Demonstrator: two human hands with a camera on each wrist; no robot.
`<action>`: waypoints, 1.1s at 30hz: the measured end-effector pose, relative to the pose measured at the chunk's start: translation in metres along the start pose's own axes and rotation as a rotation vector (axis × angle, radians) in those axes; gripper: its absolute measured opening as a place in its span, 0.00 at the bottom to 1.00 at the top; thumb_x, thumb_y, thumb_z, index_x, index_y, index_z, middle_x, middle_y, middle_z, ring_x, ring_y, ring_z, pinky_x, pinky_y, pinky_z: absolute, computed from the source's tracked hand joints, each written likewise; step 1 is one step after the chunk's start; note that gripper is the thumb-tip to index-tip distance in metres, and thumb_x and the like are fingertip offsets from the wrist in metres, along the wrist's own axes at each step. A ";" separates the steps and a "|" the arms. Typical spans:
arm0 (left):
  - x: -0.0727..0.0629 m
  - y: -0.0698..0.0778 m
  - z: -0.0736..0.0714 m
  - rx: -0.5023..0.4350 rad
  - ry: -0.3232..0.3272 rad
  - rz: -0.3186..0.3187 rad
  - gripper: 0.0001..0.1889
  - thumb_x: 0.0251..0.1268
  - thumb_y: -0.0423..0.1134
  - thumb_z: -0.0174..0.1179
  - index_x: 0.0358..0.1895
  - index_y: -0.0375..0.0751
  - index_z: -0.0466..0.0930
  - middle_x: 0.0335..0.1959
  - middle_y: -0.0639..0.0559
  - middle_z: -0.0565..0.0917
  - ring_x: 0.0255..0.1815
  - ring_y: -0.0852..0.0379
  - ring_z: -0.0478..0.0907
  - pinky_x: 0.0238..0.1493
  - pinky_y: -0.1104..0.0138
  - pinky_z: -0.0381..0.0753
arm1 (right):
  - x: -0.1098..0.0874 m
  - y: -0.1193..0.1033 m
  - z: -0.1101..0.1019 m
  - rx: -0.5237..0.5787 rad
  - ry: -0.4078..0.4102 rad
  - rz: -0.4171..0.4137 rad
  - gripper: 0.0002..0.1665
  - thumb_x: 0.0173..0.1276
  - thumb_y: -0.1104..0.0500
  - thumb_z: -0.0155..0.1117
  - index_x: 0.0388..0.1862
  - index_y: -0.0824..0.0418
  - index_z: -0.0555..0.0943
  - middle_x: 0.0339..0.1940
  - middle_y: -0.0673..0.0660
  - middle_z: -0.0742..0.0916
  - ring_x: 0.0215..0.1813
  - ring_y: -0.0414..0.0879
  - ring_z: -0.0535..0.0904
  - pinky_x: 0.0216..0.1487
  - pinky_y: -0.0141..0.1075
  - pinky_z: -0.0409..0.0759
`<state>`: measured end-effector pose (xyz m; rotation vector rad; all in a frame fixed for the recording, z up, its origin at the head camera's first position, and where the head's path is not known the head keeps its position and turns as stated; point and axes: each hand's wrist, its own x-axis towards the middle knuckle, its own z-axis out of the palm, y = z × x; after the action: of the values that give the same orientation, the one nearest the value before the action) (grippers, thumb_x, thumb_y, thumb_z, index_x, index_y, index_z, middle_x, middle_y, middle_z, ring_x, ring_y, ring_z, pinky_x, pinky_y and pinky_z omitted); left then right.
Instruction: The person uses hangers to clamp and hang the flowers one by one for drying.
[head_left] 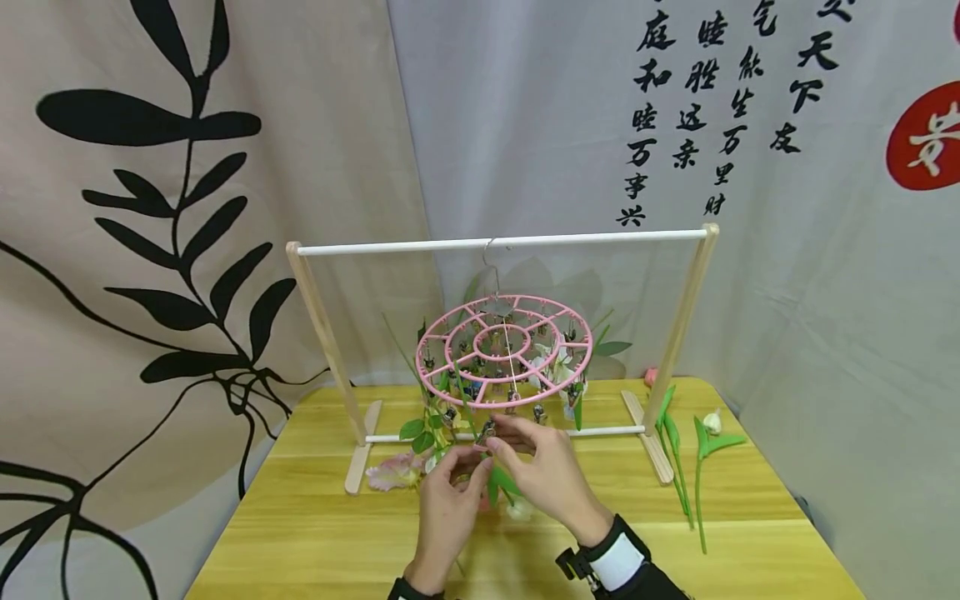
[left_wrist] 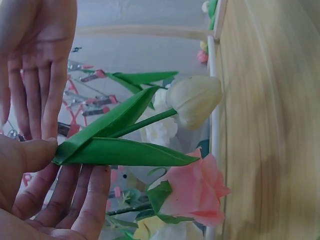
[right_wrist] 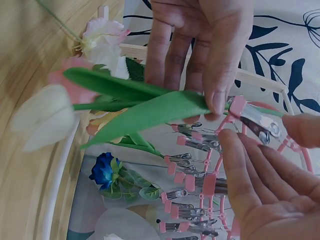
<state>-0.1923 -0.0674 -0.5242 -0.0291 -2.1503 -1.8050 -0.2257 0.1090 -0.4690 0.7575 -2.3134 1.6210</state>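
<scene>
A white tulip point(left_wrist: 195, 102) with green leaves and stem hangs head down below the pink round hanger point(head_left: 504, 351). My left hand point(head_left: 452, 496) pinches it at the base of its leaves point(right_wrist: 170, 111), thumb against fingers. Just above that grip is a metal clip point(right_wrist: 260, 122) with pink tips, which sits against the stem. My right hand point(head_left: 551, 475) is at this clip, thumb on one side of its handles and fingertips on the other; the contact is partly hidden. A pink rose point(left_wrist: 192, 187) hangs behind the tulip in the left wrist view.
The hanger hangs from a white bar point(head_left: 600, 237) on a wooden stand point(head_left: 692, 317). More clips and a blue flower point(right_wrist: 105, 171) hang from it. Loose tulips point(head_left: 701, 475) lie at the right of the wooden table point(head_left: 300, 533); a pale pink flower point(head_left: 393, 472) is at left.
</scene>
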 end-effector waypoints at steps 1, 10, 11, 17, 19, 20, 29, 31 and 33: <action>0.001 0.000 -0.001 0.007 0.005 0.004 0.10 0.83 0.39 0.76 0.59 0.42 0.92 0.54 0.44 0.95 0.55 0.53 0.94 0.51 0.69 0.97 | -0.001 0.001 -0.001 -0.006 -0.005 -0.012 0.22 0.86 0.55 0.76 0.72 0.64 0.90 0.56 0.58 0.99 0.57 0.53 0.98 0.62 0.37 0.96; 0.005 -0.004 -0.012 0.006 0.045 0.013 0.09 0.83 0.38 0.76 0.59 0.43 0.93 0.54 0.44 0.94 0.54 0.53 0.95 0.47 0.69 0.97 | -0.017 0.007 -0.007 -0.061 -0.024 -0.016 0.16 0.88 0.57 0.74 0.68 0.59 0.92 0.58 0.53 0.99 0.55 0.45 0.98 0.59 0.37 0.97; 0.006 -0.004 -0.013 0.006 0.048 0.017 0.09 0.83 0.38 0.75 0.58 0.42 0.92 0.54 0.44 0.94 0.54 0.54 0.95 0.49 0.72 0.95 | -0.019 0.008 -0.008 -0.064 -0.029 -0.014 0.15 0.88 0.57 0.74 0.67 0.58 0.93 0.57 0.53 0.99 0.54 0.44 0.98 0.59 0.37 0.97; 0.012 -0.007 -0.022 0.021 0.080 0.051 0.08 0.83 0.35 0.75 0.58 0.42 0.93 0.56 0.43 0.91 0.55 0.52 0.95 0.52 0.75 0.94 | -0.032 0.019 -0.010 -0.099 -0.067 0.001 0.11 0.88 0.57 0.74 0.62 0.53 0.95 0.53 0.50 0.99 0.51 0.40 0.97 0.55 0.36 0.97; 0.013 -0.007 -0.025 0.029 0.088 0.060 0.08 0.84 0.35 0.75 0.58 0.43 0.93 0.56 0.43 0.91 0.55 0.51 0.95 0.52 0.75 0.93 | -0.036 0.023 -0.010 -0.106 -0.086 0.013 0.10 0.88 0.57 0.74 0.61 0.52 0.95 0.52 0.50 0.99 0.50 0.41 0.97 0.54 0.35 0.96; 0.013 -0.007 -0.026 0.032 0.091 0.065 0.08 0.84 0.36 0.75 0.58 0.43 0.93 0.56 0.43 0.92 0.55 0.51 0.96 0.52 0.75 0.93 | -0.038 0.025 -0.010 -0.112 -0.094 0.020 0.09 0.88 0.57 0.74 0.60 0.52 0.95 0.51 0.49 0.99 0.49 0.40 0.97 0.53 0.34 0.96; 0.021 -0.011 -0.038 0.072 0.132 0.056 0.08 0.84 0.37 0.75 0.58 0.42 0.93 0.53 0.44 0.96 0.52 0.53 0.96 0.53 0.74 0.93 | -0.051 0.035 -0.003 -0.098 -0.194 0.063 0.08 0.88 0.56 0.74 0.56 0.55 0.96 0.47 0.51 0.99 0.44 0.35 0.94 0.47 0.31 0.94; 0.022 -0.012 -0.040 0.080 0.134 0.057 0.08 0.84 0.37 0.75 0.58 0.42 0.94 0.53 0.43 0.96 0.52 0.52 0.96 0.54 0.73 0.93 | -0.053 0.037 0.001 -0.095 -0.218 0.061 0.08 0.88 0.58 0.74 0.55 0.56 0.96 0.46 0.52 0.99 0.42 0.34 0.93 0.44 0.30 0.93; 0.024 -0.013 -0.043 0.090 0.137 0.059 0.08 0.84 0.37 0.75 0.57 0.41 0.94 0.52 0.43 0.96 0.53 0.51 0.96 0.55 0.72 0.94 | -0.056 0.039 0.006 -0.101 -0.246 0.056 0.07 0.87 0.59 0.74 0.54 0.57 0.96 0.45 0.52 0.99 0.40 0.32 0.92 0.42 0.28 0.92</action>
<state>-0.2076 -0.1158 -0.5243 0.0502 -2.1091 -1.6278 -0.1982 0.1300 -0.5280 0.9229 -2.5854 1.4936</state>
